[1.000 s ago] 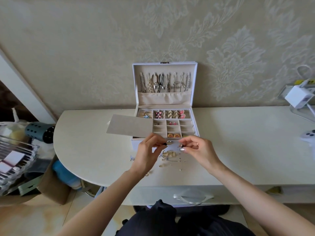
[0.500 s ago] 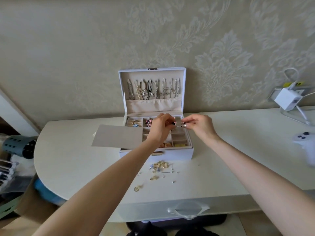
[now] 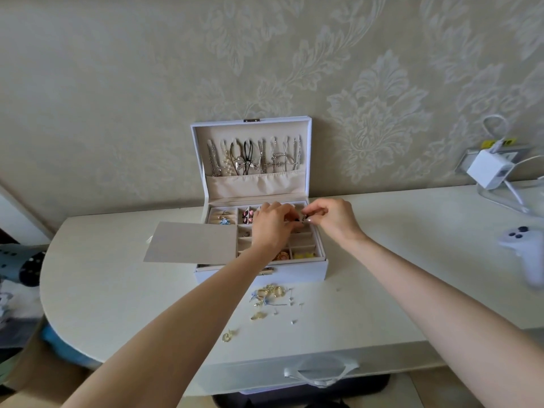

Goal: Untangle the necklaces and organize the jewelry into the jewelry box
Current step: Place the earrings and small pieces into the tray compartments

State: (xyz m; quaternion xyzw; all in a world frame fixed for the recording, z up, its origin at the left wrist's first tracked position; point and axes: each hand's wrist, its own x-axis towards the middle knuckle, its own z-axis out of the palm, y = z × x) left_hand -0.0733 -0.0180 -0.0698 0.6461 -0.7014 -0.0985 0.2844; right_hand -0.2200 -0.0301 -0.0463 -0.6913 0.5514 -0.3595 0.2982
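Now both hands are hovering over the open box (image 3: 294, 273), which is sitting on a pale table (image 3: 117, 290). The left hand (image 3: 270, 228) and right hand (image 3: 332, 219) are each curling thumb and fingertips together, pinching one small dark piece (image 3: 301, 219) between them. Directly under the fingers, divided trays are holding pink, blue and gold items, and the left hand is hiding several compartments. Beyond the fingertips, necklaces (image 3: 256, 157) are hanging in the upright lid. Left of the left fingers, a beige flap (image 3: 191, 242) is lying out past the box edge. Nearer than the wrists, loose jewelry (image 3: 270, 293) is lying scattered on the table. Far right of the right fingers, a white controller (image 3: 527, 254) and charger (image 3: 490, 169) are resting; a yellow tag (image 3: 497, 141) beside the charger is too blurred to read.
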